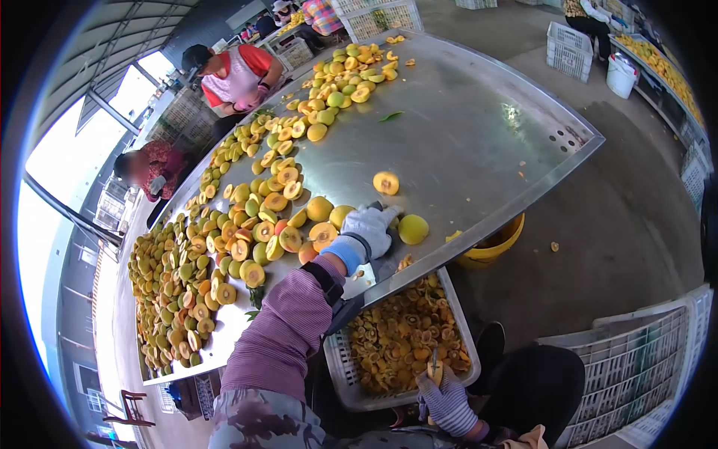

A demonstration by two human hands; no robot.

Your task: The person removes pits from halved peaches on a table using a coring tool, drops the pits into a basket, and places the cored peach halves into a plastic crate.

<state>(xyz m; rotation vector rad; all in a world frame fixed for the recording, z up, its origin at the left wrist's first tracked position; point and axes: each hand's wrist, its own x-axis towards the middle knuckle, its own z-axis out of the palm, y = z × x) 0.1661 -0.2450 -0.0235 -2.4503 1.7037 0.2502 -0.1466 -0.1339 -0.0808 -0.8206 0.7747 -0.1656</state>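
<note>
My left hand (368,230), in a pale glove with a blue cuff, reaches over the metal table (464,135). Its fingers stretch out beside a whole yellow-green peach (413,229); no fruit shows in its grasp. A cut peach half (386,182) lies just beyond it, pit side up. Low at the right, my right hand (451,406), in a striped glove, is closed around a small pitting tool (434,365) with a thin metal tip. Its lower part is hidden by the fingers. Beneath is a white crate (458,299) full of orange-brown peach scraps.
A long heap of halved peaches (217,254) covers the table's left side. Two people (238,78) work along the far left edge. A yellow bucket (490,251) stands under the right edge. White crates (628,367) are at my right; more crates (568,51) stand behind.
</note>
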